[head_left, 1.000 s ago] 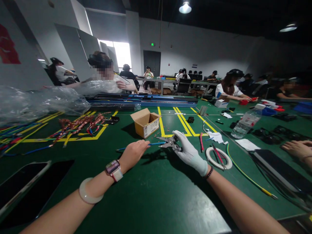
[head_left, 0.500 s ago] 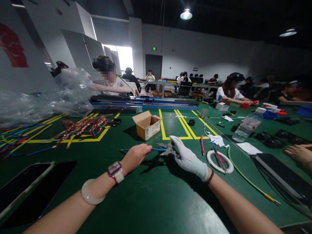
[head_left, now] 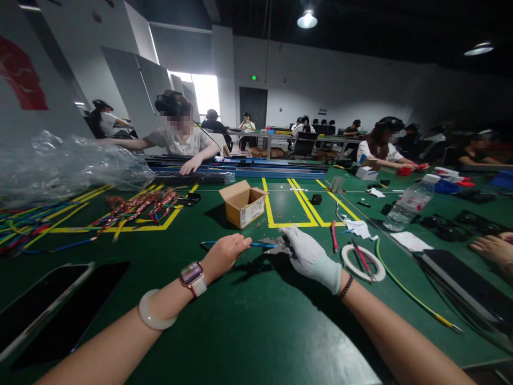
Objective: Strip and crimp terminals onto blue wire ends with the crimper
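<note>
My left hand (head_left: 225,255), bare with a watch at the wrist, is closed around a blue wire (head_left: 256,244). One dark end of the wire sticks out to the left; the other reaches the jaws of a grey metal hand tool (head_left: 276,246). My right hand (head_left: 306,254), in a white glove, is wrapped round that tool, and its handles are mostly hidden. Just behind the hands an open cardboard box (head_left: 248,211) stands on the green table (head_left: 256,321).
Left lie stripped copper wires (head_left: 138,206), coloured cables (head_left: 36,224) and two dark flat devices (head_left: 44,283). Right are a white tape ring (head_left: 380,271), a green-yellow cable (head_left: 412,294) and a bottle (head_left: 411,203). Across the table, a person (head_left: 180,133) reaches beside plastic wrap (head_left: 80,166).
The gloved fingers have closed further over the tool, and its jaws look closer together. Across the table, the person has spread both arms, and the plastic wrap has dropped lower.
</note>
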Motion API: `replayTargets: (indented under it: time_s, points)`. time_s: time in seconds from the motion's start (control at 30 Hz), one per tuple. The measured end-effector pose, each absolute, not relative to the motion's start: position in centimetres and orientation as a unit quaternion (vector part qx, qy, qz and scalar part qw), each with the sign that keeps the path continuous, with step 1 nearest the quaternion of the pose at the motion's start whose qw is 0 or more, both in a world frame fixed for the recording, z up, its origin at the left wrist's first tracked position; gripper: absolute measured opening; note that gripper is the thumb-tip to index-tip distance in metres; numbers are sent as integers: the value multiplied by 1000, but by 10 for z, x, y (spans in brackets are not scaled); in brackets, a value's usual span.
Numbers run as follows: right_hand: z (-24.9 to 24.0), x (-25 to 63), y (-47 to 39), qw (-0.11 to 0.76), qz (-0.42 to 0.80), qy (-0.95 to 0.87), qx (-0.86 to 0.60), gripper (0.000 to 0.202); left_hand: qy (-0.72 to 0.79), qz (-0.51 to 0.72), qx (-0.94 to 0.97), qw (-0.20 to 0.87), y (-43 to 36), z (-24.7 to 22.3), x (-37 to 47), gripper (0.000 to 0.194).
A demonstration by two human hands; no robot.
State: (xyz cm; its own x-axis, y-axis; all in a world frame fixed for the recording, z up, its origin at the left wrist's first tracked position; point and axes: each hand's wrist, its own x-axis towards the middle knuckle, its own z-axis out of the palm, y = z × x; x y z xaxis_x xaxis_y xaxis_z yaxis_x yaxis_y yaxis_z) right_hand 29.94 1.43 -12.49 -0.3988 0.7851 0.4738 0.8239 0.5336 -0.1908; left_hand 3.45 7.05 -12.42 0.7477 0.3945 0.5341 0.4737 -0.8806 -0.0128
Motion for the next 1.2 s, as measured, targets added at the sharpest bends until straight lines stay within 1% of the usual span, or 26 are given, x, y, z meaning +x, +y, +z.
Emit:
replayTargets:
  time_s: [0.23,0.3,0.4,0.5,0.6,0.93,1.2]
  points:
    - [-111,297,10,188,-121,-827,-516,42,-214,-270,-933,105,73,-128,32,25]
    - [-106,297,9,186,-140,-827,-512,39,-216,-272,-931,108,73,-127,33,25]
    - [-102,299,10,210,-161,-826,-497,35,-226,-270,-930,102,72,-125,35,24]
    - [-103,302,11,242,-148,-830,-481,34,-231,-255,-935,80,70,-122,36,23]
    - [-106,305,13,258,-116,-835,-472,37,-215,-242,-943,74,70,-120,38,23]
    - [-117,314,22,220,-103,-838,-489,34,-207,-225,-946,106,73,-124,39,25]
    - [-127,315,28,207,-103,-833,-502,27,-220,-217,-946,100,75,-124,39,20]
